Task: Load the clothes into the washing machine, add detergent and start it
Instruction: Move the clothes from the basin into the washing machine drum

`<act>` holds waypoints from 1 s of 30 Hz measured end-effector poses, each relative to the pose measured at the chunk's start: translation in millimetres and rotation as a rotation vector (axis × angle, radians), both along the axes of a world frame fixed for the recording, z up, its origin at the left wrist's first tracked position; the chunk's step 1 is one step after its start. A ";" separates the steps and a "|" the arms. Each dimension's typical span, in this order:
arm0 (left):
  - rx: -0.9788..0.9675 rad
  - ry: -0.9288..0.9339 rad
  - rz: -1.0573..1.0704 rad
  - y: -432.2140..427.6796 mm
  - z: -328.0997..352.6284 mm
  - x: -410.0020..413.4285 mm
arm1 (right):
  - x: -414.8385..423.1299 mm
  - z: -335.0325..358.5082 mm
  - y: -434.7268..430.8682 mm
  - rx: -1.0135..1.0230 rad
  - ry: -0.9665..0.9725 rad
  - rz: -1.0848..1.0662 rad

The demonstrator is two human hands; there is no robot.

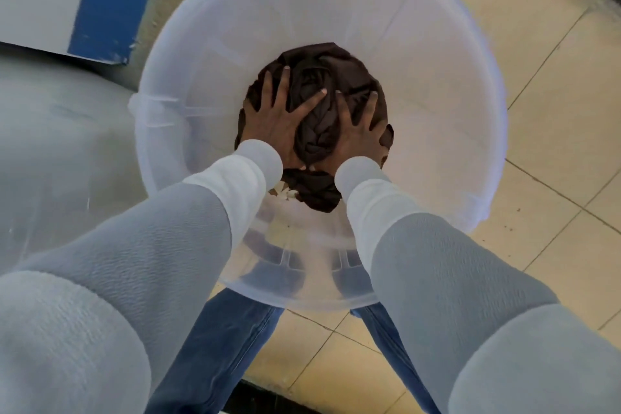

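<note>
In the centre of the frame, the dark clothes [319,118] lie bunched at the bottom of a translucent bucket [437,84], and both hands are on them. The left hand [279,114] and the right hand [356,131] have fingers spread wide and pressed flat on the bundle — not yet closed around it. If they lift with such a loose hold, I think a piece may slip out and drop on the tiled floor [554,111] — the cloth is folded and slippery.

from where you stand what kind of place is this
Probably a laundry or utility area at home, though no washing machine is clearly in view. Both hands, left hand and right hand, press on dark clothes at the bottom of a translucent plastic bucket standing on a tiled floor.
</note>
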State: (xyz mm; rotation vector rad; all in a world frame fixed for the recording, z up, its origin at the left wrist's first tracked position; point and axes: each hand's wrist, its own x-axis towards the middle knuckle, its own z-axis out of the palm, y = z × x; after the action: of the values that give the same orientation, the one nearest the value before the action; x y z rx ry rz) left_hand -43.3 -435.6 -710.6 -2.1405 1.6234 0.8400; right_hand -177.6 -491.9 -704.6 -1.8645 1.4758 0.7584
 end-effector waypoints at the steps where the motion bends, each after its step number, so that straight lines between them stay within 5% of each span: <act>1: 0.009 -0.020 -0.013 -0.2 -2.2 -4.2 | 1.2 -3.6 -1.0 -0.011 0.001 0.019; 10: 0.011 0.122 0.096 -1.2 54.3 -22.3 | 0.7 45.2 -0.1 0.039 -0.084 0.060; 17: -0.004 -0.076 -0.034 -3.3 14.8 -8.2 | 1.9 25.2 7.6 -0.013 0.052 0.078; 24: 0.060 0.049 -0.034 -12.8 -20.8 -2.2 | 5.8 -9.6 -5.3 0.013 0.027 0.129; 30: -0.027 0.132 0.088 -12.5 21.6 -15.6 | 3.4 21.3 -8.3 -0.019 -0.052 0.108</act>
State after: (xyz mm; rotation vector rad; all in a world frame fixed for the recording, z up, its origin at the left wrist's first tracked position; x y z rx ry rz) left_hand -59.0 -448.0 -689.0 -2.2321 1.6210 1.0119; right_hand -174.2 -500.3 -683.3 -1.9768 1.3631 0.7428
